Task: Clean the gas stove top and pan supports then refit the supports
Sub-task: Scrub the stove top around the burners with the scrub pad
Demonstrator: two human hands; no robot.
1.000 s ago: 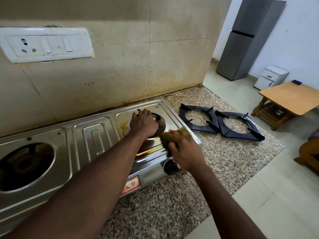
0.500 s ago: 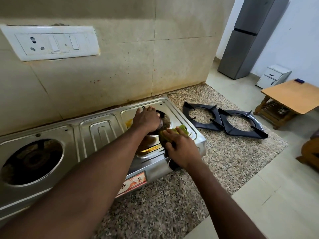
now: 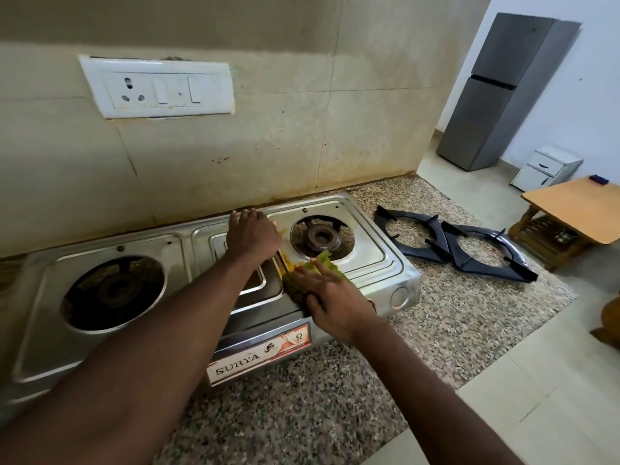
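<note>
Stainless-steel gas stove top (image 3: 385,260) | right hand (image 3: 330,298), fingers flat, presses green scouring pad (image 3: 323,261), 7 o'clock of round iron burner (image 3: 322,237) | left hand (image 3: 253,238), fingers straight, steadies it.

The left hand (image 3: 252,237) rests flat on the middle of the stove (image 3: 370,251). The right hand (image 3: 332,298) presses a green scrub pad (image 3: 323,261) onto the stove, beside its right burner (image 3: 322,237). Two black pan supports (image 3: 436,245) lie right of the stove.

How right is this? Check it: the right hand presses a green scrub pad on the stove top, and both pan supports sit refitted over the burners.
Wrong on the supports. The head view shows both pan supports lying on the counter right of the stove, not refitted. The right hand presses a green scrub pad on the stove top.
</note>
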